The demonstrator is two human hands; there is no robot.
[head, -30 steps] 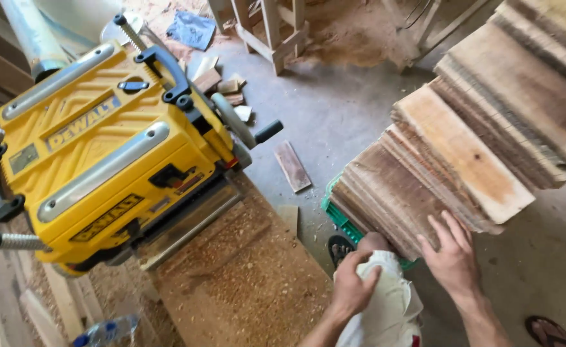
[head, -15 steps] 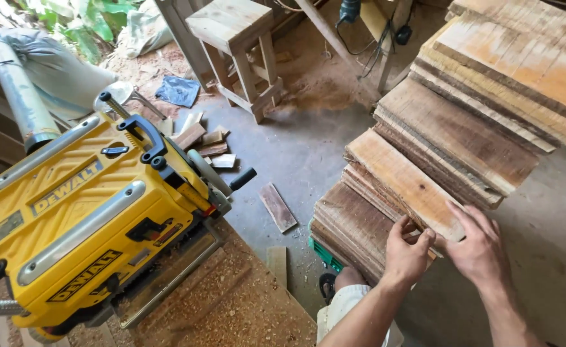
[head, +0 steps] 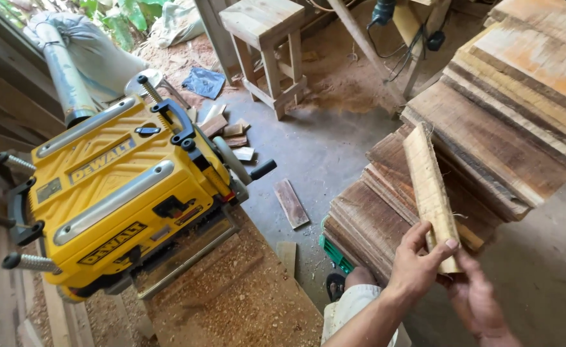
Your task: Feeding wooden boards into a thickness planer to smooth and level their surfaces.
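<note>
- The left hand (head: 417,266) gripped the near end of a pale board (head: 432,193), thumb across its face, fingers curled behind.
- The right hand (head: 475,299) cupped the same end from below; both hands closed on the board.
- Both forearms came up from the bottom edge, just right of the planer (head: 122,193).
- The board stood on edge, lifted clear, slanting away over the plank stack (head: 488,128), which lay well right of the planer.
- No open containers showed; a grey dust bag (head: 96,54) lay behind the planer, its contents not visible.
- Sawdust (head: 244,302) covered the bench in front of the planer.
- Short offcuts (head: 231,128) lay on the floor just behind the planer, with a stool (head: 267,45) farther back.
- A green cart (head: 335,254) under the stack was mostly hidden.
- The right hand's fingers were largely hidden behind the board and left hand.
- The stack's far end was cut off at the frame's right edge.
</note>
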